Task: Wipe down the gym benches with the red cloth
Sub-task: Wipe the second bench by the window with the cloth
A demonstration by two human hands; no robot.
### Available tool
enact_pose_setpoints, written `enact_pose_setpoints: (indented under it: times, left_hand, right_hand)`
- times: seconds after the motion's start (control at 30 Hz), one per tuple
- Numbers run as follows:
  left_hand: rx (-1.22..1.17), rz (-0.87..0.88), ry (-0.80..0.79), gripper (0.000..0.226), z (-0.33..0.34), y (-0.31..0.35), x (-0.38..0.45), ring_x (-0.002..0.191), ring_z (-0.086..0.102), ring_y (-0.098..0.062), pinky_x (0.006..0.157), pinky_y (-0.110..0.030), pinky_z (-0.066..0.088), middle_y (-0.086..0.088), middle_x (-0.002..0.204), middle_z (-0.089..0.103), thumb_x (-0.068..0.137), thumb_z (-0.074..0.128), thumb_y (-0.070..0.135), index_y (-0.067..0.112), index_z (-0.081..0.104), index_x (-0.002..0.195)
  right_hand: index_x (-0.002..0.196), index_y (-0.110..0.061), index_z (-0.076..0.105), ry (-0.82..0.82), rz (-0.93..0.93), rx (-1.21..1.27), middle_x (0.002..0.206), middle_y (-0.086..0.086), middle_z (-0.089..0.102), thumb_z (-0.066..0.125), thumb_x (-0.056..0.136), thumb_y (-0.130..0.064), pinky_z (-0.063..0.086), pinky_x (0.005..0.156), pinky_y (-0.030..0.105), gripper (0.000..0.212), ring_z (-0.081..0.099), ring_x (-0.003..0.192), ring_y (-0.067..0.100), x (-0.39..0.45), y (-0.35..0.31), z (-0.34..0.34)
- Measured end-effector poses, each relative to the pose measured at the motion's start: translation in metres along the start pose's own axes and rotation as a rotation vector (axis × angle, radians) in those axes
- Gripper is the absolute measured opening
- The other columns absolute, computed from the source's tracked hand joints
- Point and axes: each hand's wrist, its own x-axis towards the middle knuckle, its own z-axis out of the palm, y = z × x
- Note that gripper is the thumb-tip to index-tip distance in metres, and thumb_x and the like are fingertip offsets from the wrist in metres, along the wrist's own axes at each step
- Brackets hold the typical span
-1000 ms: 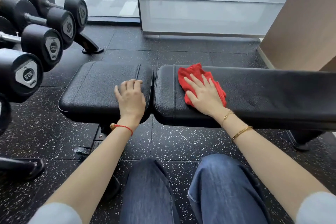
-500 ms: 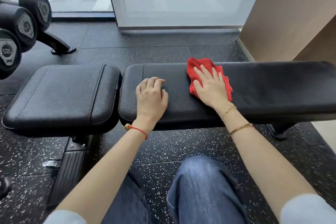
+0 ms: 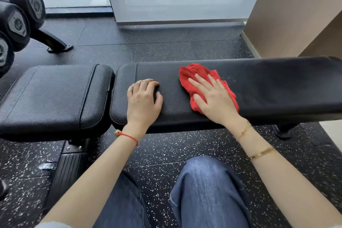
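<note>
Head view: right hand (image 3: 215,98) fingers flat on crumpled red cloth (image 3: 192,77), pebbled blk bench pad (image 3: 277,87).

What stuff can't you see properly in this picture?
- Head view: the long bench pad runs off the right edge, so its end is cut off.
- The part of the red cloth under the right hand is hidden.
- The dumbbells are cut by the left edge, and their labels are too blurred to read.
- The bench frame is mostly hidden by the pads and the left arm.
</note>
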Motion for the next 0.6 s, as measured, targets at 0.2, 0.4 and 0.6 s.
enact_pose_setpoints:
  times: [0.2, 0.4, 0.6]
  left_hand:
    - [0.010, -0.001, -0.014, 0.031, 0.000, 0.002, -0.002, 0.124, 0.049, -0.024, 0.113, -0.042, 0.030, 0.000, 0.128, 0.059, 0.093, 0.051, 0.028, 0.018, 0.060, 0.120]
    - [0.004, -0.007, -0.016, 0.030, -0.002, 0.002, -0.001, 0.124, 0.049, -0.025, 0.112, -0.042, 0.031, 0.000, 0.127, 0.060, 0.092, 0.052, 0.028, 0.019, 0.061, 0.119]
    - [0.004, -0.010, -0.027, 0.030, -0.002, 0.002, -0.001, 0.125, 0.048, -0.024, 0.113, -0.041, 0.029, 0.001, 0.128, 0.060, 0.092, 0.053, 0.027, 0.019, 0.061, 0.120]
  right_hand:
    - [0.153, -0.038, 0.024, -0.035, 0.346, -0.066, 0.164, -0.009, 0.015, 0.034, 0.101, -0.039, 0.001, 0.123, 0.045, 0.053, 0.012, 0.150, 0.031, 0.054, 0.048, -0.012]
    - [0.152, -0.039, 0.026, -0.070, 0.136, -0.030, 0.163, -0.009, 0.017, 0.038, 0.099, -0.040, 0.000, 0.123, 0.044, 0.054, 0.012, 0.150, 0.031, 0.058, -0.006, 0.002]
    - [0.150, -0.038, 0.033, -0.031, -0.045, 0.010, 0.160, -0.012, 0.026, 0.044, 0.099, -0.038, 0.004, 0.123, 0.041, 0.052, 0.017, 0.150, 0.025, -0.011, -0.006, 0.000]
